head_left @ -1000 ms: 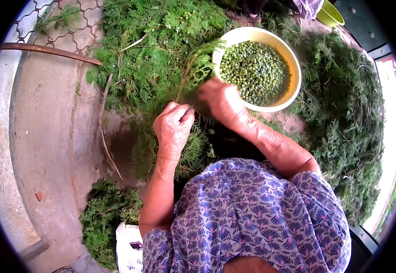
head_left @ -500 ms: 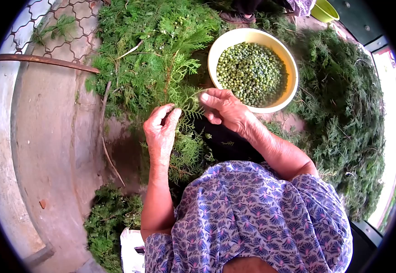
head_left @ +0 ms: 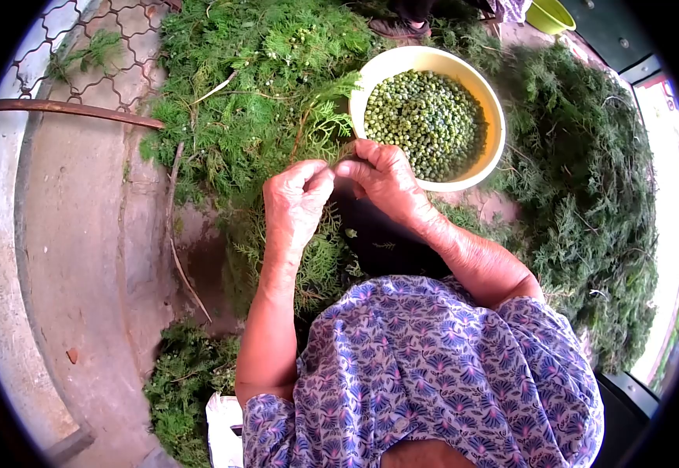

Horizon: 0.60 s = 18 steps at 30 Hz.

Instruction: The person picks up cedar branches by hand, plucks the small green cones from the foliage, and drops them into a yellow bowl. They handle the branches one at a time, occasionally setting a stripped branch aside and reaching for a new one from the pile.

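Observation:
My left hand (head_left: pixel 299 201) is closed, thumb and fingers pinched on a leafy evergreen branch (head_left: pixel 325 123) whose flat green fronds rise beyond the knuckles. Almost touching it, my right hand (head_left: pixel 390 183) is also closed, with thumb against forefinger; whatever lies in that pinch is too small or hidden to name. More fronds (head_left: pixel 320 269) hang below my left hand over dark cloth on my lap. Just beyond my right hand stands a pale yellow tub (head_left: pixel 498 144), partly filled with small round green cones (head_left: pixel 425 117).
Cut evergreen branches (head_left: pixel 254 47) are heaped ahead and to the left, with another large pile (head_left: pixel 589 210) at right. A bare stick (head_left: pixel 174 234) lies beside the concrete floor (head_left: pixel 74 234). Another person's shoe (head_left: pixel 399 30) and a lime-green basin (head_left: pixel 550 15) are at the top.
My left hand has moved right and slightly up, bringing its fingertips close to my right hand's. The fronds seen between the hands are now mostly covered. The tub stays in place.

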Available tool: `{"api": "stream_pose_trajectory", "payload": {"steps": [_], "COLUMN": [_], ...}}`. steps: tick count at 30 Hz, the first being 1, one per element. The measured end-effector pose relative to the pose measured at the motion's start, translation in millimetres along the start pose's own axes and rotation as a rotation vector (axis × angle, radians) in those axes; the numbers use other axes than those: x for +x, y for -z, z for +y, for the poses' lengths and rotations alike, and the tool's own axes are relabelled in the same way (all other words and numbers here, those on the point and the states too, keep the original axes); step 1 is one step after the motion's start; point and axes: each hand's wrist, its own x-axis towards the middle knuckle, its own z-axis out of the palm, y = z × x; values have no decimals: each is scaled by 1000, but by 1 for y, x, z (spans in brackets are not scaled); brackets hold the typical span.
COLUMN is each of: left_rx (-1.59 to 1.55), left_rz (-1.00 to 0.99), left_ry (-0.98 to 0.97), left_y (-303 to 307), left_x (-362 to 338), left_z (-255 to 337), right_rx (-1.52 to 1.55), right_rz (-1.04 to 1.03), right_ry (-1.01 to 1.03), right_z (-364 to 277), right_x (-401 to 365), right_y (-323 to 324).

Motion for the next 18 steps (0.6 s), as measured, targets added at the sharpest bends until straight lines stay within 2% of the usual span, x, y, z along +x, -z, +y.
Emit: {"api": "stream_pose_trajectory", "payload": {"steps": [1, 2, 5, 7, 8, 9, 10, 12, 14, 15, 16, 18], "left_rx": [-99, -99, -418, -397, -378, -274, -254, -389, -162, -44, 0, 222], "left_rz": [-17, -15, -19, -12, -12, 33, 29, 192, 274, 287, 267, 174], "left_ry": [51, 55, 202, 244, 280, 187, 132, 191, 138, 144, 137, 88], "left_y": [0, -1, -6, 1, 4, 7, 16, 36, 55, 63, 68, 70], "left_x": [1, 2, 1, 0, -1, -5, -7, -15, -29, -39, -51, -70], "left_z": [2, 0, -4, -1, -2, -10, -5, 9, -18, -21, -27, -32], "right_rx": [285, 695, 984, 1047, 929, 637, 486, 363, 116, 140, -11, -489], "right_rz": [-32, -89, -152, -123, 12, 185, 246, 346, 420, 451, 489, 482], "right_ry": [-204, -287, -332, -330, -286, -234, -191, -170, -131, -106, -90, -134], "right_z": [-1, 8, 20, 26, 22, 15, 32, 38, 54, 71, 75, 98], "right_x": [2, 5, 5, 12, 13, 13, 21, 25, 33, 39, 38, 45], "right_y": [-1, -2, 1, 13, 24, 34, 50, 79, 111, 131, 142, 180]}}
